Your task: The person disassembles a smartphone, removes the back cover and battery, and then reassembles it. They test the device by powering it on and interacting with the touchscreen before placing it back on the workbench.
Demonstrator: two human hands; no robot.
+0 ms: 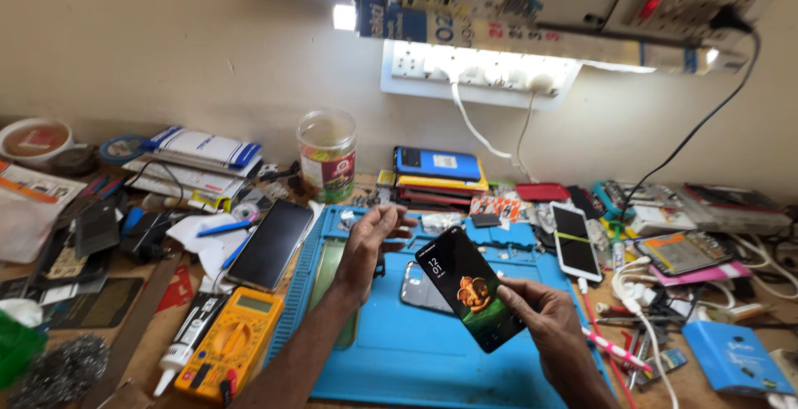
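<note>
Right hand grips the lit smartphone by its lower end, long axis tilted up-left toward the open, empty left hand.

A yellow multimeter lies at the blue mat's left edge, a glue tube just beside it. A dark phone rests above the multimeter. A clear jar stands by the wall, with a stack of phones to its right. A white phone lies right of the mat, a white cable near it. A white power strip hangs on the wall.
</note>
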